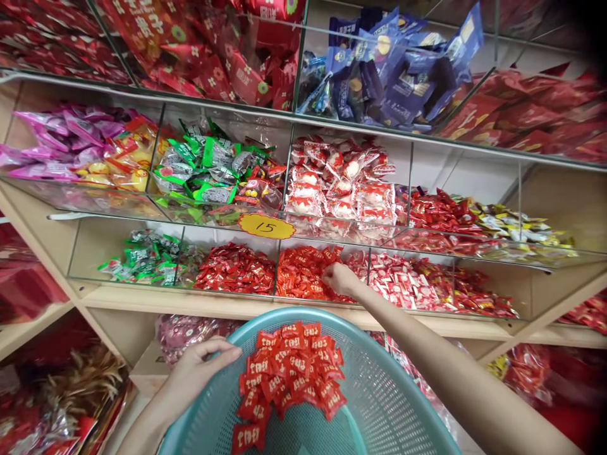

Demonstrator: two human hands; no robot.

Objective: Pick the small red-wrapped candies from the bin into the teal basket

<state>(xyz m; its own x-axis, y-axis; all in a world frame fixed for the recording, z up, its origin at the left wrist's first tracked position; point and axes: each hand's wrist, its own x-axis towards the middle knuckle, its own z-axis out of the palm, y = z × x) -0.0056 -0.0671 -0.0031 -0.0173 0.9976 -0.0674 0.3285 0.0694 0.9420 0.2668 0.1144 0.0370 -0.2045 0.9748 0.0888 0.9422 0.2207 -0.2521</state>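
Note:
A teal plastic basket [393, 385] fills the lower middle of the view, with a heap of red wrapped candies [291, 370] inside it. My left hand [203, 366] rests at the basket's left rim, its thumb and fingers bent over the edge. Above the basket, my right hand [340, 279] reaches into a shelf compartment of orange-red wrapped candies [301, 272]. Its fingers are curled down at the right side of that pile, and whatever they pinch is hidden.
Clear-walled compartments hold darker red candies [237, 268], pink-and-white candies [401, 281] and green packets [152, 256]. A yellow tag marked 15 [266, 225] hangs above the lower row. The wooden shelf edge [190, 301] runs just behind the basket.

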